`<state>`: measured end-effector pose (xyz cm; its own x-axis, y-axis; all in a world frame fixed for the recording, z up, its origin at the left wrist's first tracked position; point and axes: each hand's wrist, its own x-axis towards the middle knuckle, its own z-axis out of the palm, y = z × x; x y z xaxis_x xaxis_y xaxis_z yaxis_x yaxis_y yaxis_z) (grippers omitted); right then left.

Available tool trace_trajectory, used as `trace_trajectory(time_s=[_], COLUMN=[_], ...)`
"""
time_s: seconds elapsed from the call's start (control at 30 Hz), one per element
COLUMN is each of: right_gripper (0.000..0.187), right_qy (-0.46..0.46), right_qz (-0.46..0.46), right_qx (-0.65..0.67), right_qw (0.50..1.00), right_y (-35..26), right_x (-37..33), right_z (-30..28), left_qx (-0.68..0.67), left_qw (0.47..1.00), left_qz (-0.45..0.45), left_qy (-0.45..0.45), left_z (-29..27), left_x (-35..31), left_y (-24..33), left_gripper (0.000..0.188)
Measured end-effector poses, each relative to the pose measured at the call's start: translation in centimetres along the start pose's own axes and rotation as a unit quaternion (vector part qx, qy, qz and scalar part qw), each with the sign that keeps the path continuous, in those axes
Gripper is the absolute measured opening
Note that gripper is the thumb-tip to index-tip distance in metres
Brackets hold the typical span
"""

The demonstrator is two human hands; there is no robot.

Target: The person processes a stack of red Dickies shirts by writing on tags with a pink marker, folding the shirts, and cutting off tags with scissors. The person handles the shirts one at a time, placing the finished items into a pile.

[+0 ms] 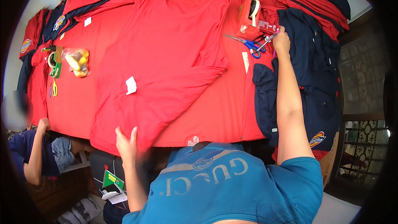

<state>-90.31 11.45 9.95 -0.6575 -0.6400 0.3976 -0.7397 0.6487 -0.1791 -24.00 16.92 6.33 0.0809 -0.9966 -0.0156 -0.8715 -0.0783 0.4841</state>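
Your left hand (126,143) lies flat with fingers spread on the near hem of the red shirt (166,58) at the lower middle of the frame, while your right hand (282,41) reaches far to the upper right, fingers curled around something slim at the handles of the blue-handled scissors (248,43); whether it grips the scissors or a pen beside them, I cannot tell. The shirt is spread face down across the red-covered table (83,112), one sleeve folded in across the body and a small white tag (131,85) lying on it. To do this well, keep your left palm pressing the hem so the cloth does not slide as you stretch, and lift the tool clear of the stack of navy garments (315,70) rather than dragging it. A red tagging gun (251,14) stands just beyond the scissors. In the upper left of the frame a clear plastic bag (76,61) holds what look like yellowish pieces, perhaps food, next to green-handled scissors (54,79). Another person's arm (35,153) shows at the lower left.
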Motion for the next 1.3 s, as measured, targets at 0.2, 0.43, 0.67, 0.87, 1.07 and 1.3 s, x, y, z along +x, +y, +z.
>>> trace_trajectory(time_s=[0.2, 0.43, 0.67, 0.87, 1.07, 1.3], right_gripper=[0.045, 0.054, 0.039, 0.046, 0.068, 0.059], right_qy=[0.118, -0.057, 0.007, -0.191, -0.312, -0.230], right_qz=[0.109, 0.052, 0.075, -0.120, -0.285, -0.147], right_qx=[0.150, 0.097, 0.091, 0.740, 0.631, 0.773], right_qw=[0.976, 0.992, 0.993, 0.634, 0.650, 0.573], right_y=[0.5, -4.3, -4.1, -19.2, -25.5, -25.6], right_x=[1.5, -6.3, -4.6, -16.1, -26.0, -20.5], right_z=[-1.2, 2.7, -0.3, -10.5, -10.2, -10.5], left_qx=[-0.429, -0.492, -0.150, -0.209, -0.245, -0.178], left_qw=[0.883, 0.845, 0.964, 0.903, 0.849, 0.933], left_qz=[-0.056, -0.146, 0.141, 0.371, 0.290, 0.307], left_qy=[-0.184, -0.150, 0.168, -0.062, -0.368, -0.060], left_z=[0.2, 1.1, -2.4, -2.7, -2.1, -2.3], left_x=[-0.8, -2.5, 2.1, 2.1, 2.1, 5.1], left_y=[1.4, 0.6, 1.2, 8.6, 12.5, 5.9], left_gripper=[0.065, 0.063, 0.041, 0.028, 0.025, 0.030])
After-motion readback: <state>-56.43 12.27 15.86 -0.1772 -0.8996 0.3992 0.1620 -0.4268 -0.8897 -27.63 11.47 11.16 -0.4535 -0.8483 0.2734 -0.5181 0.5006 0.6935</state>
